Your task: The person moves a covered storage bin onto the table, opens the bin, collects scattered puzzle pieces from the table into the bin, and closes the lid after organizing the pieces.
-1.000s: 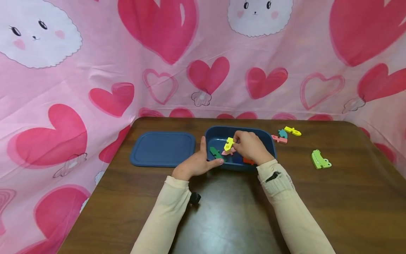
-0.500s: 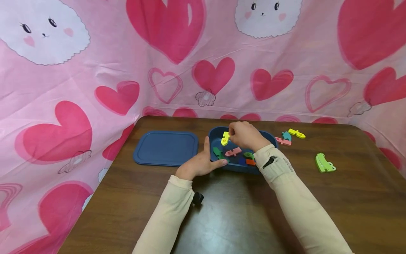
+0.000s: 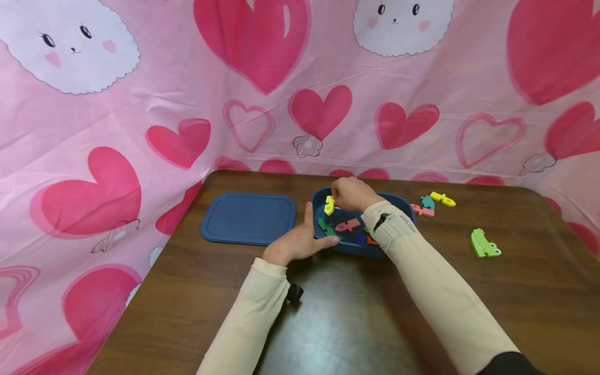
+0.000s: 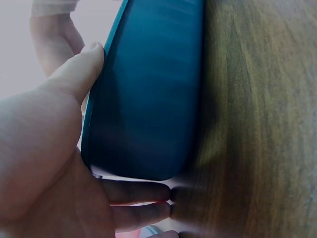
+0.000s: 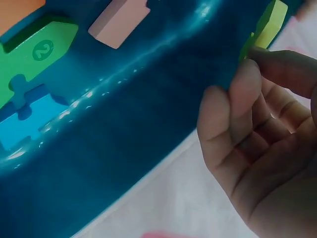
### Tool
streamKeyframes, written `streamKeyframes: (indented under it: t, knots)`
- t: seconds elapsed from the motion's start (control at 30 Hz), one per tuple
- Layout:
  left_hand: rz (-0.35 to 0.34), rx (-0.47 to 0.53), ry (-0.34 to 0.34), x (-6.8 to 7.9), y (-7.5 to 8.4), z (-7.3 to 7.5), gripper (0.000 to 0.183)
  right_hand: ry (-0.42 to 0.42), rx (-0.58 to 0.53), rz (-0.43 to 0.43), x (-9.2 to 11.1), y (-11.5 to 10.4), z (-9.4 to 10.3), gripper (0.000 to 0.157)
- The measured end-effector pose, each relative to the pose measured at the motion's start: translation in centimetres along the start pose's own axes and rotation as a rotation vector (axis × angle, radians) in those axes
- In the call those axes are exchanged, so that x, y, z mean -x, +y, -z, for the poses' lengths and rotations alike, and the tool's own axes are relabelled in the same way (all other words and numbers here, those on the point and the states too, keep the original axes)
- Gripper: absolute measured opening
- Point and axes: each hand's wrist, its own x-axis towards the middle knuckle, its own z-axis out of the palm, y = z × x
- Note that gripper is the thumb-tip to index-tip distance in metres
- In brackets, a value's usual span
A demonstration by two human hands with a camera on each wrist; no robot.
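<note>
In the head view my right hand pinches a yellow puzzle piece over the left part of a dark blue box. The right wrist view shows the yellow puzzle piece between thumb and index finger. My left hand rests against the box's left end, its thumb over the near rim and its fingers extended along the side. Inside the box lie a green piece, a pink piece, a dark blue piece and an orange piece. A light blue piece shows in the right wrist view.
A dark blue lid lies flat left of the box. Right of the box are a pink piece, a teal piece and a yellow piece. Farther right lies a green crocodile-head piece. A pink heart-patterned cloth hangs behind the table.
My right hand has carried the yellow piece left and toward the far side of the box, uncovering the pink piece below. My left hand stays at the box. The head view has shifted slightly.
</note>
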Motion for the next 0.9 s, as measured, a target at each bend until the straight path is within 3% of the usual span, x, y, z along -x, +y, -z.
streamKeyframes:
  t: [0.4,0.53,0.9]
  knots:
    - [-0.013,-0.007,0.012,0.0,0.2,-0.1,0.117,-0.078,0.112,-0.047,-2.2,1.0,-3.1,0.01]
    - [-0.012,0.0,0.011,0.0,0.1,-0.1,0.117,-0.089,0.088,-0.065,-2.4,1.1,-3.8,0.015]
    - [-0.007,0.01,0.024,0.1,0.5,-0.2,0.12,0.082,-0.019,-0.037,0.8,2.5,0.5,0.014]
